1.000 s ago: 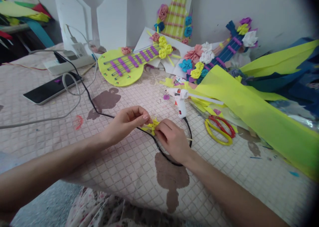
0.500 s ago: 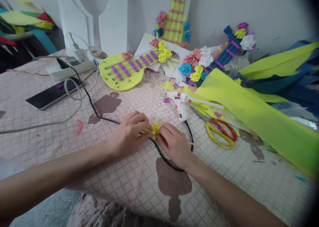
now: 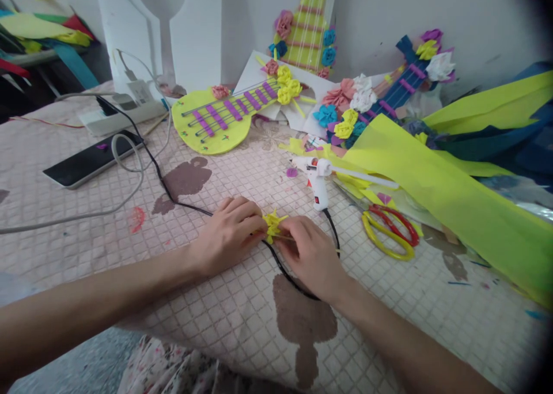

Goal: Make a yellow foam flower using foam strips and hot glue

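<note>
Both hands meet low over the pink quilted cover (image 3: 224, 302). My left hand (image 3: 231, 233) and my right hand (image 3: 309, 253) pinch a small yellow paper flower (image 3: 273, 224) between their fingertips, fingers closed on it. A thin stick pokes out from under my right hand to the right. The black cord (image 3: 166, 186) of the white glue gun (image 3: 317, 178) runs right under the flower and loops round my right wrist.
Red and yellow scissors (image 3: 389, 230) lie right of the glue gun. Yellow-green and dark blue paper sheets (image 3: 453, 192) cover the right side. Flower-decorated paper guitars (image 3: 220, 117) lie at the back. A phone (image 3: 88, 159) and a power strip (image 3: 123, 116) sit at the left.
Both hands came down onto the cover with the yellow flower and shifted slightly right. My left hand's fingers now lie lower and flatter.
</note>
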Demonstrator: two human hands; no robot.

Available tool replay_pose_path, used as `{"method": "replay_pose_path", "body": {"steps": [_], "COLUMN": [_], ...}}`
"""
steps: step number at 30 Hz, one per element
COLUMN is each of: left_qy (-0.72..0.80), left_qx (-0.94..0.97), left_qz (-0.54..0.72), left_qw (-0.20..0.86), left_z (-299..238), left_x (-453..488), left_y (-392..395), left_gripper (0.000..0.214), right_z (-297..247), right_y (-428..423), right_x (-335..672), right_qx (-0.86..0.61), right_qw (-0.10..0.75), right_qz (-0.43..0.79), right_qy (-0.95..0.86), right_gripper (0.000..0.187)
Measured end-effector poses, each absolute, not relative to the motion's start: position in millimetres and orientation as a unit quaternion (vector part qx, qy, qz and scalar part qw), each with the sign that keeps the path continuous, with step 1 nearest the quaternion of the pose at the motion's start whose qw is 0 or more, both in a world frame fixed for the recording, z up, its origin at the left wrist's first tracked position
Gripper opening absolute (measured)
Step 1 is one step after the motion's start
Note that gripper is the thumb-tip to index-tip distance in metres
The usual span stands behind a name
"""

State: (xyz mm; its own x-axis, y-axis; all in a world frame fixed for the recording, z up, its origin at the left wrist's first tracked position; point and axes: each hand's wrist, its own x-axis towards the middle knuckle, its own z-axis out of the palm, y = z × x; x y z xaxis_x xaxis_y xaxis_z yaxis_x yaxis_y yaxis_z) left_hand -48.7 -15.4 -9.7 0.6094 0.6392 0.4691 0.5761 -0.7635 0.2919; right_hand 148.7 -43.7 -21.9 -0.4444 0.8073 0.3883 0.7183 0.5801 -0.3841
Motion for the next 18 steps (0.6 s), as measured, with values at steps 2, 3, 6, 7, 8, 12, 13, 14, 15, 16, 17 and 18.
{"method": "replay_pose_path", "body": {"steps": [2, 3, 6, 7, 8, 12, 13, 14, 15, 16, 17, 18], "left_qy": [0.338, 0.337, 0.331, 0.327, 0.32, 0.299, 0.299, 0.299, 0.299, 0.298, 0.298, 0.298], "left_qx": [0.896, 0.896, 0.897, 0.899, 0.901, 0.907, 0.907, 0.906, 0.906, 0.906, 0.906, 0.907], "left_qz": [0.284, 0.285, 0.288, 0.289, 0.289, 0.295, 0.296, 0.298, 0.299, 0.299, 0.297, 0.294], "left_qw": [0.051, 0.051, 0.047, 0.044, 0.041, 0.034, 0.033, 0.033, 0.034, 0.035, 0.037, 0.039], "left_z": [-10, -10, -11, -11, -12, -13, -14, -14, -14, -14, -13, -13], "left_x": [-49, -49, -49, -49, -49, -50, -50, -50, -50, -50, -51, -51], "left_y": [-16, -16, -16, -16, -16, -16, -16, -16, -16, -16, -16, -17], "left_gripper": [0.009, 0.009, 0.006, 0.006, 0.006, 0.006, 0.005, 0.005, 0.005, 0.005, 0.005, 0.005], "right_z": [-21, -20, -19, -19, -19, -18, -18, -17, -15, -14, -12, -10], "right_y": [-46, -46, -47, -47, -47, -47, -47, -48, -48, -48, -49, -50], "right_x": [152, 154, 156, 156, 156, 154, 154, 154, 155, 157, 159, 162], "right_qx": [-0.458, -0.461, -0.461, -0.46, -0.458, -0.453, -0.45, -0.446, -0.442, -0.437, -0.431, -0.427], "right_qw": [0.255, 0.248, 0.238, 0.238, 0.238, 0.237, 0.236, 0.234, 0.231, 0.227, 0.219, 0.21], "right_qz": [0.075, 0.069, 0.055, 0.052, 0.049, 0.039, 0.033, 0.027, 0.023, 0.022, 0.021, 0.021], "right_qy": [-0.848, -0.849, -0.853, -0.854, -0.855, -0.858, -0.861, -0.864, -0.866, -0.87, -0.875, -0.879], "right_gripper": [0.005, 0.002, 0.01, 0.011, 0.012, 0.014, 0.015, 0.015, 0.016, 0.016, 0.016, 0.016]}}
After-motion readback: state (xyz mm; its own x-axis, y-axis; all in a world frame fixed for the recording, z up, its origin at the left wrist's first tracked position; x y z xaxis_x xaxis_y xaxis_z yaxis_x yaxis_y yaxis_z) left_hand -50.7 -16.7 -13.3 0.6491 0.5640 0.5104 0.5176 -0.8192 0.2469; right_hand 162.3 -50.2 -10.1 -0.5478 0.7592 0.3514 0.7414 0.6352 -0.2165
